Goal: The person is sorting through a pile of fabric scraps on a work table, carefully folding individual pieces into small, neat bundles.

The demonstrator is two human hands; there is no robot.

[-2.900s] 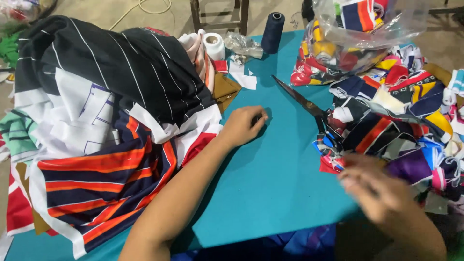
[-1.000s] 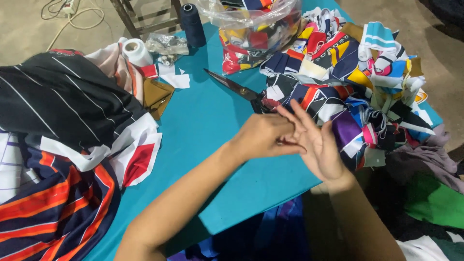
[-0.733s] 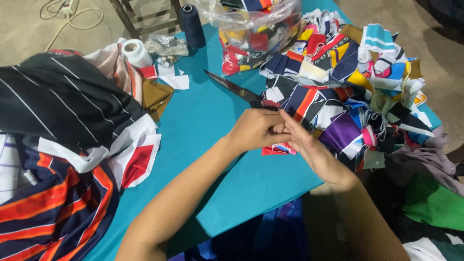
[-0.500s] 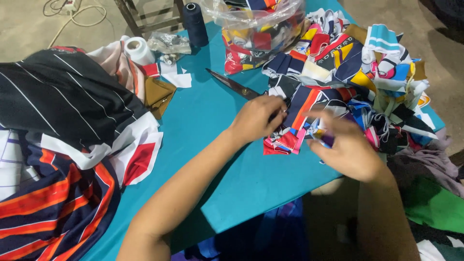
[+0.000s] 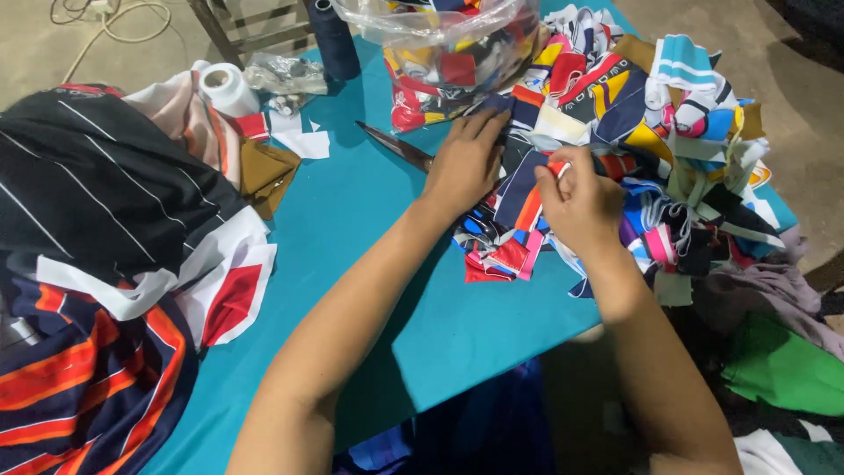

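Teal table (image 5: 352, 237) — left hand (image 5: 466, 163) flat on scraps (image 5: 519, 189), right hand (image 5: 576, 202) grip pinching one, concrete floor (image 5: 105, 53)

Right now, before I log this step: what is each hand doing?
Left hand: open, lying flat on the fabric scraps, gripping nothing.
Right hand: fingers pinched shut on a small scrap from the same pile.

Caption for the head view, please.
Left hand presses down multicoloured fabric scraps beside scissors on a teal table; right hand pinches one scrap.
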